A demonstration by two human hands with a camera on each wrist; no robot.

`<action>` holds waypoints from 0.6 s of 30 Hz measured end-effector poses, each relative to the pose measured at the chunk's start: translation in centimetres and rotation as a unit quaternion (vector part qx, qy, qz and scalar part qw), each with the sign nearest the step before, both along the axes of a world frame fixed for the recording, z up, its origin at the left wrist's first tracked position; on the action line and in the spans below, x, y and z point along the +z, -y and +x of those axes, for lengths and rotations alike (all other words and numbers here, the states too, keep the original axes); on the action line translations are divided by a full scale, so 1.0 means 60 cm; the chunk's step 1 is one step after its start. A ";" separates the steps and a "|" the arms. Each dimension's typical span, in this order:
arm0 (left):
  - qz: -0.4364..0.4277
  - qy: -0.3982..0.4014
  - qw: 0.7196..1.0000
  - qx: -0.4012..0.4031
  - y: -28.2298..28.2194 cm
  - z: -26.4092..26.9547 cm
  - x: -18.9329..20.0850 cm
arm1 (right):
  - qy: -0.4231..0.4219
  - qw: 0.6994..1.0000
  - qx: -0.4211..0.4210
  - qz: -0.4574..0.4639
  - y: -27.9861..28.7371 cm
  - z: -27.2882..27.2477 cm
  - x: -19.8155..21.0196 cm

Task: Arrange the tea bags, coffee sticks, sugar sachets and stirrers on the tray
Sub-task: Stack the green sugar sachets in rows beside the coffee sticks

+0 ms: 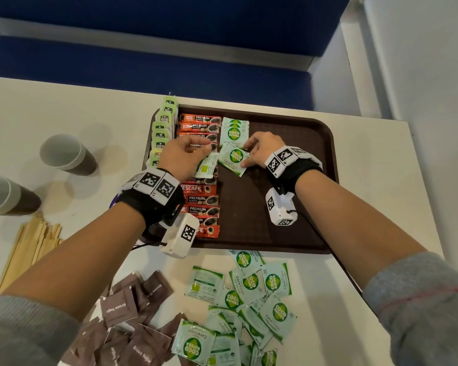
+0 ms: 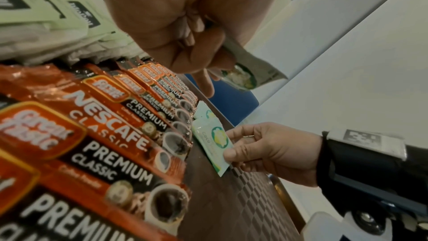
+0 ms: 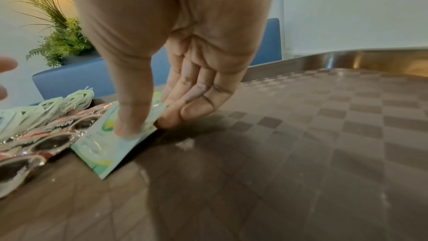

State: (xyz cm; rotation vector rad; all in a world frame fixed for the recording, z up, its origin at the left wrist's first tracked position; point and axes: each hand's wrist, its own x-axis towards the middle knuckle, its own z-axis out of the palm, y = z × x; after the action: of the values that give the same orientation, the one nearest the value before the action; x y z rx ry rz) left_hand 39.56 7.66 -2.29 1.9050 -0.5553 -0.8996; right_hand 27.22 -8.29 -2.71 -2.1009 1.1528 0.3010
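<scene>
A brown tray carries a column of green tea bags at its left edge, a column of red coffee sticks beside them, and a small stack of green Coco sugar sachets at the far end. My right hand pinches another Coco sachet lying tilted on the tray just below that stack, thumb on top and fingers at its edge. Over the coffee sticks, my left hand grips a pale green sachet, seen curled in its fingers in the left wrist view.
Loose Coco sachets and brown sugar sachets lie heaped on the white table in front of the tray. Wooden stirrers lie at the left, with two paper cups behind them. The tray's right half is bare.
</scene>
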 end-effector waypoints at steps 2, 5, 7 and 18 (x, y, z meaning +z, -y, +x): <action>0.009 0.004 1.000 -0.008 0.002 0.001 -0.004 | 0.003 1.000 0.004 0.005 0.001 -0.002 -0.001; 0.033 0.033 0.998 -0.038 0.009 -0.001 -0.012 | 0.019 0.999 0.028 0.007 0.001 -0.006 0.000; 0.054 0.062 0.994 -0.068 0.018 -0.008 -0.013 | 0.030 0.999 0.041 0.004 0.001 -0.008 0.002; 0.112 0.159 0.971 -0.138 0.046 -0.030 -0.007 | 0.090 0.991 0.079 0.051 0.016 -0.014 0.014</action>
State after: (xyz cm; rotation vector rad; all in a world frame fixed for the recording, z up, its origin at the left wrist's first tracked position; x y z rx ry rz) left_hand 37.73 4.87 -2.73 2.2344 -0.9636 -0.8625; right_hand 26.41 -9.26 -1.88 -2.0859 0.8500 0.2331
